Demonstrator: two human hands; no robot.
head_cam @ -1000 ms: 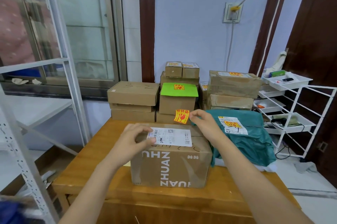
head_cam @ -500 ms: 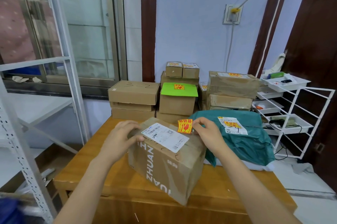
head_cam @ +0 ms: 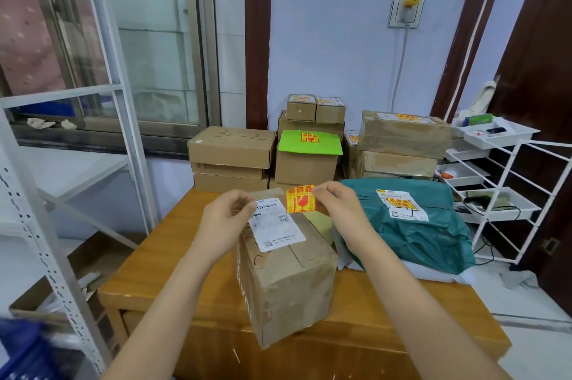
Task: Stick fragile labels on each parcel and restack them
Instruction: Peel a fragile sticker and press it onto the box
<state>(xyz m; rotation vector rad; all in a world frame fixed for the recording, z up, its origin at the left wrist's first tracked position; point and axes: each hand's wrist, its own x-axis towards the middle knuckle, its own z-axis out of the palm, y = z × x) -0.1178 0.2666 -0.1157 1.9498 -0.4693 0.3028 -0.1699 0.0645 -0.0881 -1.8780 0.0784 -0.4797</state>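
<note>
Your right hand point(head_cam: 339, 209) pinches the orange fragile label point(head_cam: 299, 198) by its right edge, above the cardboard parcel point(head_cam: 288, 265) at the wooden table's point(head_cam: 173, 256) front edge. Your left hand point(head_cam: 224, 225), fingers curled, grips the parcel's far left top corner beside its white shipping label point(head_cam: 275, 225).

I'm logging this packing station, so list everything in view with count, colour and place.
cardboard box: one, brown, middle of the table, white shipping slip on top
fragile label: one, orange-yellow, held above the box
green parcel: one, teal bag, right of the box, already labelled
stacked boxes: several, brown, behind the table
table: one, wooden
wire rack: one, white, far right
left hand: on the box's far left edge
right hand: pinches the label
</note>
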